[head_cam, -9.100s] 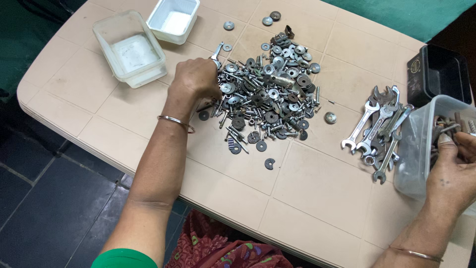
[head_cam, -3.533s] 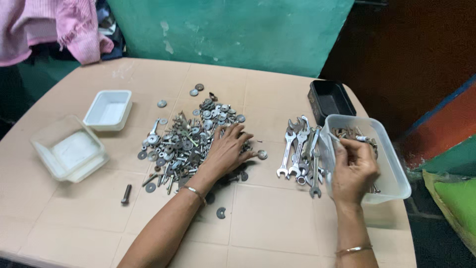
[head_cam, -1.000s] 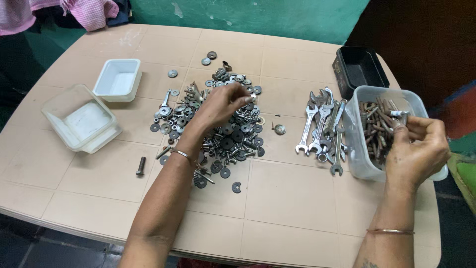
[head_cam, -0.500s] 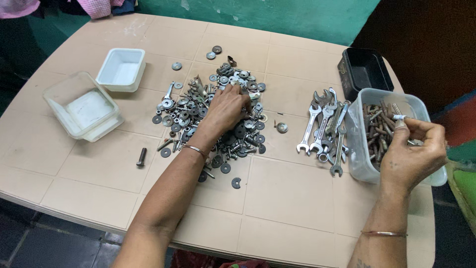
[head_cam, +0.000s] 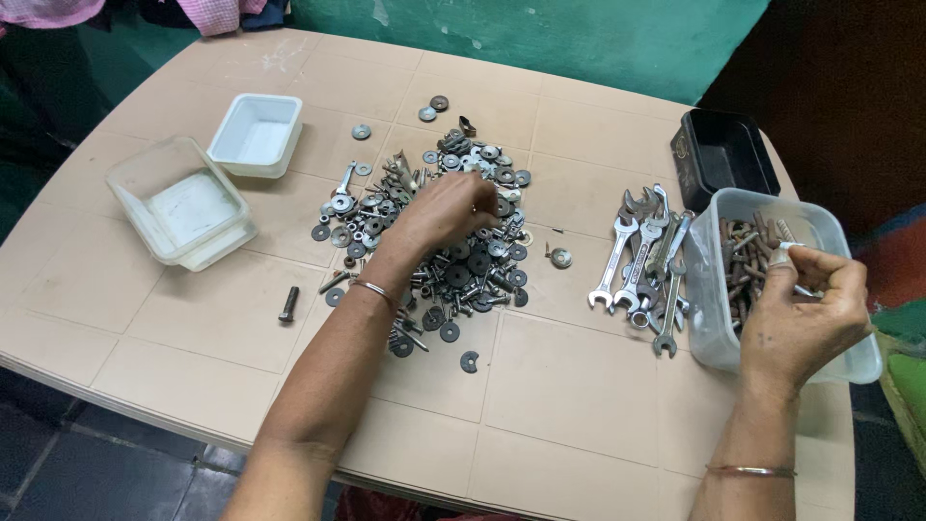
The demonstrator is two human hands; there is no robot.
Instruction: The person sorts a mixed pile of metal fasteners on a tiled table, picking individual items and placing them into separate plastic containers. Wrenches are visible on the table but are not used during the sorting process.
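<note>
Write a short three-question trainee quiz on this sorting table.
1. True or false: the left hand rests on the pile of washers and bolts.
2. Which lies between the pile and the clear tub of rusty bolts? A) spanners B) a hammer C) pliers
3. Fill in: the right hand is over the clear ____.

Key
1. True.
2. A: the spanners.
3. tub; its fingers pinch a small pale piece, too small to name.
</note>
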